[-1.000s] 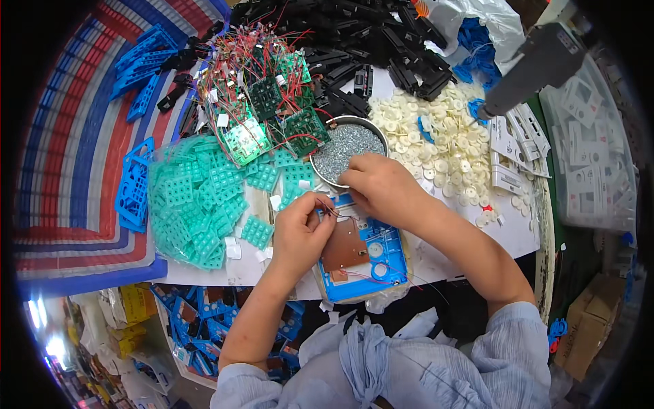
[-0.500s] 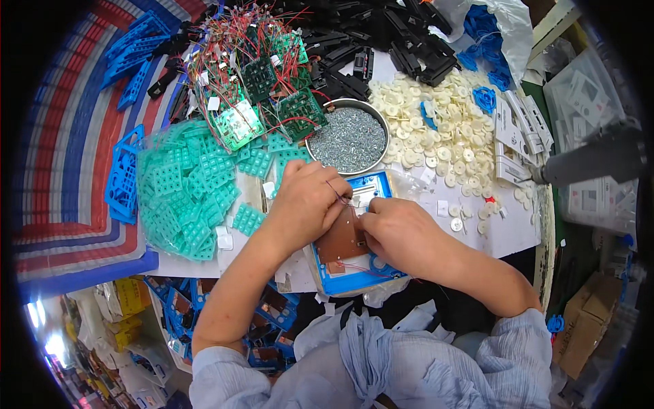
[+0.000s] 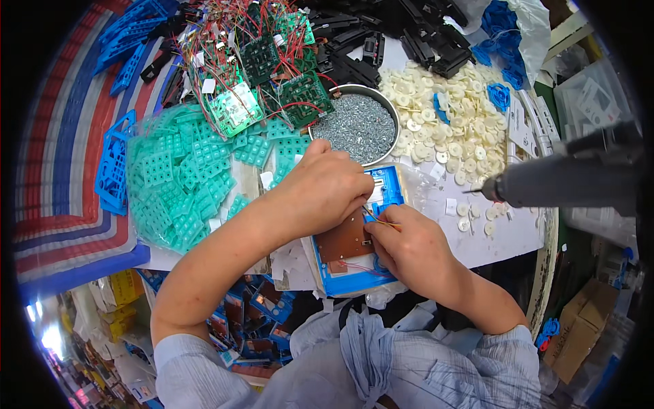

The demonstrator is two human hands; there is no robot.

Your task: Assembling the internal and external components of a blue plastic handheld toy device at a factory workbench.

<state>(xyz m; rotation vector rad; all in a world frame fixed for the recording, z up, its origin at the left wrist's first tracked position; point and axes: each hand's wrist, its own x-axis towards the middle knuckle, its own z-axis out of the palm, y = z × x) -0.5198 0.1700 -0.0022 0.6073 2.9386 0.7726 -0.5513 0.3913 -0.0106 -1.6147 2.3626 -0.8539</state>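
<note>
A blue plastic housing (image 3: 328, 285) lies in front of me with a brown circuit board (image 3: 343, 240) set in it. My left hand (image 3: 328, 185) is closed over the board's far edge, fingertips curled down and mostly hidden; what they hold, if anything, cannot be made out. From the right, my right hand (image 3: 414, 247) pinches thin wires (image 3: 379, 219) between thumb and forefinger, just above the board. Near the housing's close end, red wires (image 3: 357, 266) lie beside the board.
A round metal tin (image 3: 394, 112) of small screws stands beyond the housing. Teal rubber keypads (image 3: 178, 178) and green circuit boards (image 3: 304, 99) with wires are heaped left. White discs (image 3: 446, 129) spread to the right. An electric screwdriver (image 3: 555, 180) juts in from the right.
My left hand has shifted right, its wrist turning over the board. My right hand has moved slightly right and down, and now shows the wires in its pinch. The screwdriver appears closer in view.
</note>
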